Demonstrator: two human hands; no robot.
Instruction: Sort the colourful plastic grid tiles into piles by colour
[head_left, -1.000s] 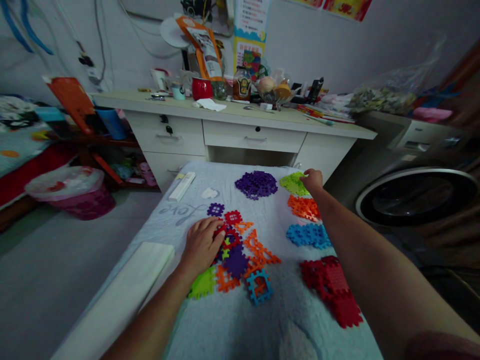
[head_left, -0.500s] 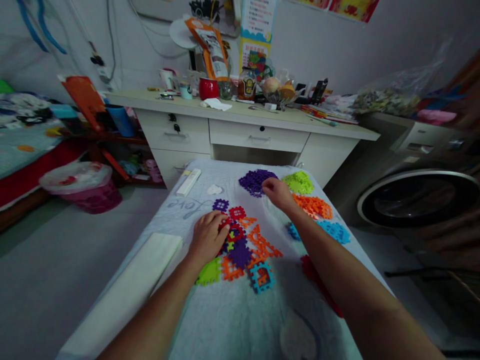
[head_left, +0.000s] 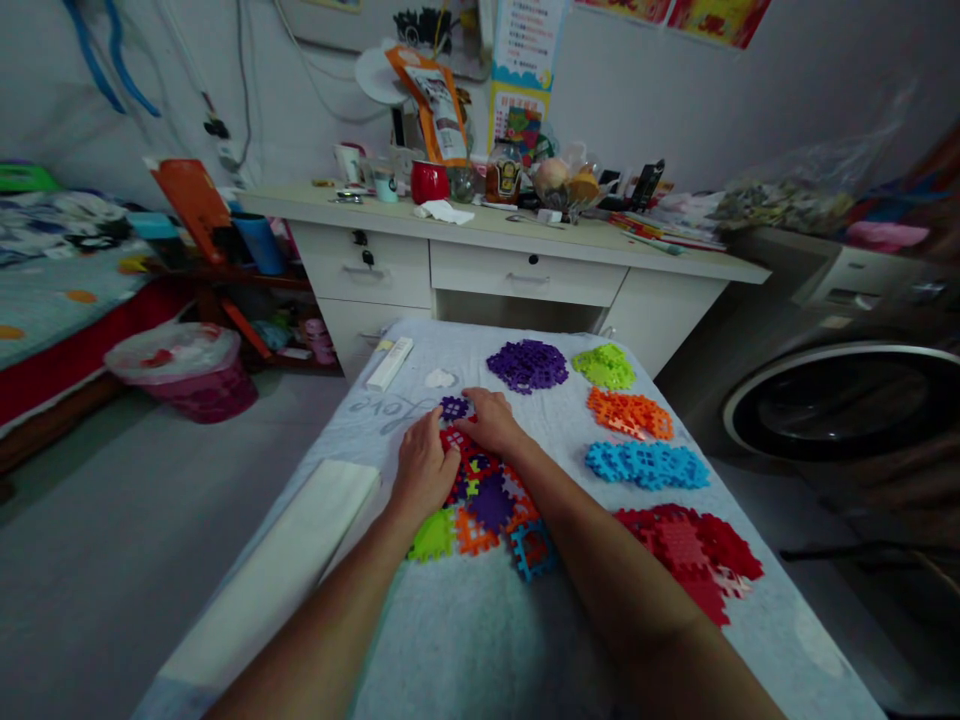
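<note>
My left hand is at the left edge of a group of interlocking plastic tiles, its thumb and fingers closed around a red square tile. From the other side my right hand reaches in, fingers at a purple window tile at the far end of the group. The two hands nearly meet there. Nearer to me lie a solid purple tile, a lime green tile, an orange tile and a blue frame tile. My right forearm covers part of the orange pieces.
Sorted piles lie on the right: purple, lime green, orange, blue and red. A white box and a long white block are on the left. Behind stands a cluttered desk; a washing machine is at right.
My right hand has moved left and nearer, from the purple pile to the tile group. My left hand has shifted from lying on the tiles to gripping at their far edge.
</note>
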